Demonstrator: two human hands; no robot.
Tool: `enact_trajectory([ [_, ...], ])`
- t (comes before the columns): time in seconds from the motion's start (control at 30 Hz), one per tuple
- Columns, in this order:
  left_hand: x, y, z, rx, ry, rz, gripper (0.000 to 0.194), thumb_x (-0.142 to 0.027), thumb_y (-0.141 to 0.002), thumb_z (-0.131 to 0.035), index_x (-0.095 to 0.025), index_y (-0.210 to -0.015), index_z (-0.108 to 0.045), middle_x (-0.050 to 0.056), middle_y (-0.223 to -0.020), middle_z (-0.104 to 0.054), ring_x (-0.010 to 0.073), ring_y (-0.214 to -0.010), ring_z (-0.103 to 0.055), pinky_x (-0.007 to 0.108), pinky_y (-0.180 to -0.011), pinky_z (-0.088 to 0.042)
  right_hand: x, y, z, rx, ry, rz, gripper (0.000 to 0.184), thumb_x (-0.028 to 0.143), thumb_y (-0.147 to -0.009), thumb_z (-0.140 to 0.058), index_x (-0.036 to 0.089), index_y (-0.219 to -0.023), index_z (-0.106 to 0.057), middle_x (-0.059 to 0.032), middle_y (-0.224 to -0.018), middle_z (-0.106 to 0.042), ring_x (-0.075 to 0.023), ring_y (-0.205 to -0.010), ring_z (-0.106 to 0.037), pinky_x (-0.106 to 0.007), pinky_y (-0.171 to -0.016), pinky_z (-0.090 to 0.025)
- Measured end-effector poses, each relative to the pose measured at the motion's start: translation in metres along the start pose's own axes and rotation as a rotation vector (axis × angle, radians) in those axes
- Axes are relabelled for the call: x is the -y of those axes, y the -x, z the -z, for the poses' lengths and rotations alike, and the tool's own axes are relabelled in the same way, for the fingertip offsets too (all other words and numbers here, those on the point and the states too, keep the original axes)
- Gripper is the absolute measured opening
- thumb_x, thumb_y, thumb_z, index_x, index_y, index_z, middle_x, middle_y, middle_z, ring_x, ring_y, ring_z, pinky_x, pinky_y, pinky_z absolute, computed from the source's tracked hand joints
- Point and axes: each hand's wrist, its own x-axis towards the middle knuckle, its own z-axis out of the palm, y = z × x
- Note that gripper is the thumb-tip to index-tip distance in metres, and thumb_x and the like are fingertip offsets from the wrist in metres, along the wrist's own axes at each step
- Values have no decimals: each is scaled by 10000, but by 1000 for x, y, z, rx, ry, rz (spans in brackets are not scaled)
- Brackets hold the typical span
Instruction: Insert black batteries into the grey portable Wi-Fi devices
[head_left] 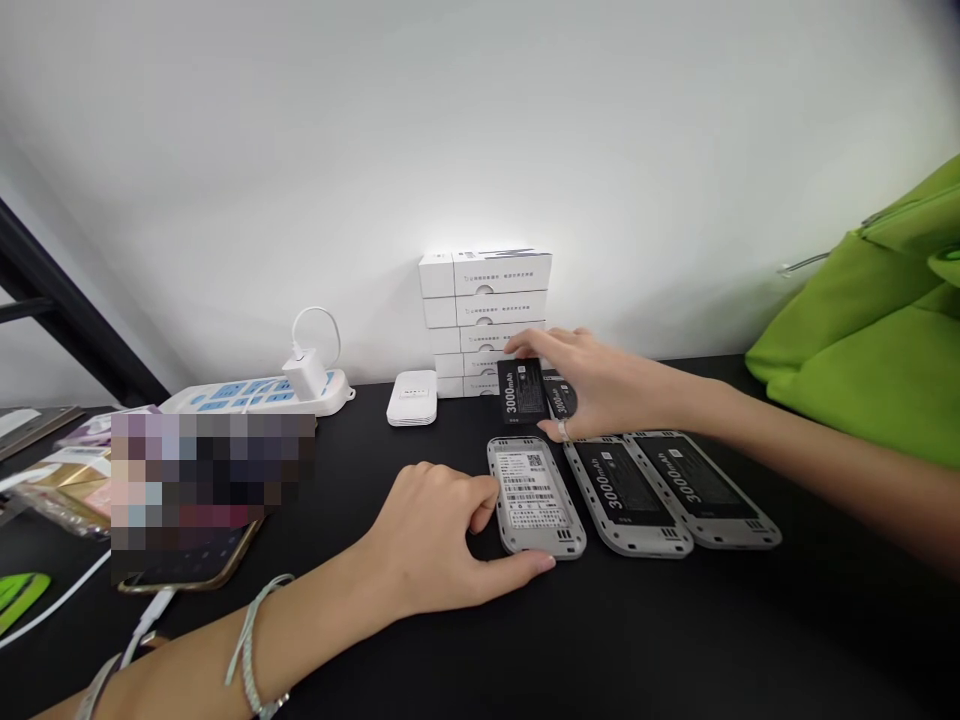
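Observation:
In my right hand [574,375] is a black 3000mAh battery [523,390], gripped between thumb and fingers above the far end of a grey device [536,497]. That device lies with its battery bay uncovered, showing a white label with barcodes and a QR code. My left hand [442,535] steadies it, thumb along the near edge and curled fingers at its left side. To its right lie a second grey device [626,490] and a third grey device [701,485], each with a black battery seated in it. Another black battery [559,395] is partly hidden behind my right hand.
Against the wall stands a stack of white boxes [487,310]. Left of it are several stacked white covers [412,398] and a power strip [255,392] with a charger [305,375]. A phone [195,560] lies at left, a green bag [862,310] at right.

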Motion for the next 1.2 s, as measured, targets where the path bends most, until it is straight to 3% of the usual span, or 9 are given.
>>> enact_trajectory([
  [0.07,0,1,0,7,-5,3,550,-662,-743,-610,-195,-576,-373,-59,-476,-434,97,-427,-342,261,-467,-187,7,10,4,8,-121,-9,691,356,-663,-735,264,-1265,-409,-108,-1310,-558,-350,-1188,-523,-462,-902,-481],
  [0.17,0,0,0,15,-4,19,576,-704,-738,-597,-196,-572,-383,-53,-477,-441,102,-432,-354,260,-469,-191,17,23,2,123,-262,-51,707,392,-654,-755,287,-1267,-417,-92,-1301,-569,-329,-1212,-526,-452,-933,-478],
  [0.33,-2,0,1,14,5,29,575,-686,-732,-620,-193,-568,-372,-58,-475,-427,95,-428,-327,254,-465,-187,26,36,-11,214,-249,-112,785,425,-680,-745,287,-1359,-375,-95,-1344,-540,-334,-1253,-492,-467,-964,-470],
  [0.47,-2,0,1,18,7,24,564,-672,-746,-613,-192,-570,-374,-55,-480,-433,94,-430,-328,254,-465,-187,32,44,-12,274,-281,-127,833,551,-757,-675,319,-1460,-294,-82,-1408,-522,-350,-1308,-453,-497,-1006,-447],
  [0.63,-1,-1,0,10,5,18,563,-661,-754,-617,-189,-562,-379,-55,-472,-428,94,-429,-332,257,-464,-185,45,54,-14,364,-156,-51,900,626,-767,-631,259,-1516,-291,-141,-1545,-375,-467,-1428,-217,-687,-1078,-264],
  [0.73,1,-1,1,11,18,-8,557,-656,-821,-542,-191,-565,-375,-51,-464,-415,99,-425,-330,264,-470,-186,46,54,-19,340,-157,21,828,583,-782,-646,268,-1492,-359,-126,-1534,-401,-454,-1420,-257,-700,-1107,-177],
  [0.87,4,-1,1,17,49,-55,503,-508,-973,-331,-190,-584,-352,-39,-483,-418,109,-434,-330,280,-491,-196,41,47,-24,303,-239,-7,940,591,-720,-695,230,-1504,-321,-151,-1485,-428,-427,-1382,-315,-651,-1080,-288],
  [1.0,5,-2,1,23,56,-45,502,-455,-1012,-214,-192,-598,-322,-37,-495,-380,117,-446,-311,290,-501,-193,30,40,-18,290,-305,-84,1080,595,-564,-794,233,-1471,-334,-133,-1431,-449,-389,-1331,-370,-544,-1032,-410],
  [1.2,5,-1,-1,-5,55,-31,502,-453,-1014,-217,-188,-589,-254,-42,-489,-315,114,-435,-276,295,-494,-180,-18,33,18,194,-266,-212,926,584,-552,-818,291,-1343,-436,-83,-1416,-493,-361,-1277,-471,-485,-1036,-432],
])
